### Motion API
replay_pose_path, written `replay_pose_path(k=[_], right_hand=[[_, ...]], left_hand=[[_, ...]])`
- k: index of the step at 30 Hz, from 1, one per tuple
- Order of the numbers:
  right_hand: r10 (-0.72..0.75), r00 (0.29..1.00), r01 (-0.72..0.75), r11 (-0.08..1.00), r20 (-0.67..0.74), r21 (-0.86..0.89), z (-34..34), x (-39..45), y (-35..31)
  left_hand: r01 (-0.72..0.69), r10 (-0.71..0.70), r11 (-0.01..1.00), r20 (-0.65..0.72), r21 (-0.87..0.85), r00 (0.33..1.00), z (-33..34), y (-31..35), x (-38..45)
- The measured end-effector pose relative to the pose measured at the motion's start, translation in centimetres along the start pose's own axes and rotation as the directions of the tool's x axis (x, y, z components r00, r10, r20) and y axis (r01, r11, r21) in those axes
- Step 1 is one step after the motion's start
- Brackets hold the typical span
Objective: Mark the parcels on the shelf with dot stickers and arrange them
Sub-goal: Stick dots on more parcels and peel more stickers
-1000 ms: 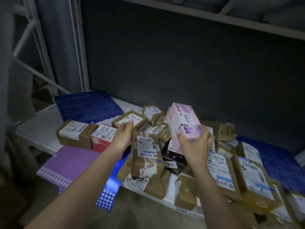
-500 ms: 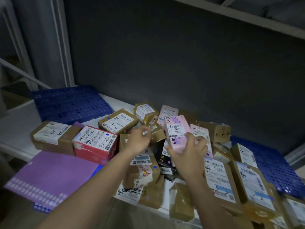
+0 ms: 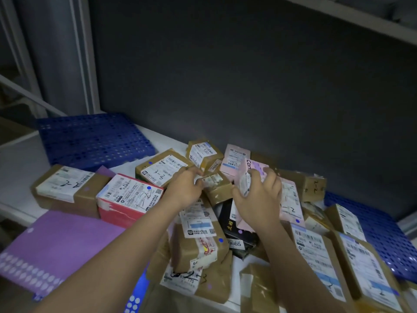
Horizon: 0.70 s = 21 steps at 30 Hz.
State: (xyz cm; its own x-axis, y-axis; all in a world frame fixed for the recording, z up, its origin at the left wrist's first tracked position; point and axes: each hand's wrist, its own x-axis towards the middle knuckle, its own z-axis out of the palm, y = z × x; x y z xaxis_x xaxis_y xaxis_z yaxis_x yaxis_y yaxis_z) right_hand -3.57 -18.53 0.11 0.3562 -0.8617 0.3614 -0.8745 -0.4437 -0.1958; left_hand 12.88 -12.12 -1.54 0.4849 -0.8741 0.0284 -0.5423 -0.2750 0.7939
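The right hand (image 3: pixel 257 197) has its fingers (image 3: pixel 269 177) curled round a pink parcel (image 3: pixel 248 177) atop the shelf's (image 3: pixel 20 163) pile. Just left of them, the left hand's (image 3: pixel 182 188) fingers pinch a small brown parcel (image 3: pixel 217 185).

both forearms bare, reaching forward and up from the lower edge, converging toward each other. left hand (image 3: pixel 184 188) back-up, wrist straight, fingers curled forward with the fingertips (image 3: pixel 198 173) pinched at something small just ahead. right hand (image 3: pixel 259 196) just beside it, a small gap between the two, back toward the camera, thumb out on its left side, fingers (image 3: pixel 269 175) curled up and over the top of a held thing. knuckles of both at about the same height.
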Motion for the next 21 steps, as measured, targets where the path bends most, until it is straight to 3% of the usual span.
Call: replay_pose_path(k=[3,6,9,11,12,14,17,21], right_hand=[[-0.056,0.998,0.055,0.998,0.036,0.024,0.2,2.3,-0.9],[0.020,0.977,-0.018,1.000,0.212,-0.013,-0.4,5.4,-0.6],[0.197,0.852,-0.197,0.979,0.486,-0.051,-1.3,7.1,1.2],[0.235,0.780,-0.217,0.971,0.580,-0.102,-0.9,6.7,2.5],[0.223,0.779,-0.223,0.972,0.585,-0.074,-0.5,6.3,3.0],[0.173,0.848,-0.212,0.977,0.500,0.022,0.0,5.8,3.5],[0.133,0.958,-0.161,0.983,0.255,0.090,-0.9,6.1,3.2],[0.044,0.999,-0.042,0.968,-0.004,0.247,-2.5,6.4,0.9]], left_hand=[[-0.046,0.047,0.997,-0.003,0.065,0.999,-0.1,-0.6,1.6],[-0.072,0.073,0.995,-0.014,0.074,0.997,0.4,-0.7,3.0],[-0.086,0.085,0.994,0.024,0.063,0.996,1.1,-0.1,3.7],[-0.109,0.105,0.992,0.058,0.060,0.993,1.7,0.4,3.7],[-0.117,0.114,0.992,0.062,0.049,0.992,2.0,0.7,3.8],[-0.123,0.122,0.992,0.075,0.009,0.990,2.5,1.1,3.6],[-0.156,0.166,0.984,0.129,-0.084,0.978,2.8,2.2,2.7],[-0.207,0.247,0.952,0.167,-0.227,0.954,2.7,3.2,1.7]])
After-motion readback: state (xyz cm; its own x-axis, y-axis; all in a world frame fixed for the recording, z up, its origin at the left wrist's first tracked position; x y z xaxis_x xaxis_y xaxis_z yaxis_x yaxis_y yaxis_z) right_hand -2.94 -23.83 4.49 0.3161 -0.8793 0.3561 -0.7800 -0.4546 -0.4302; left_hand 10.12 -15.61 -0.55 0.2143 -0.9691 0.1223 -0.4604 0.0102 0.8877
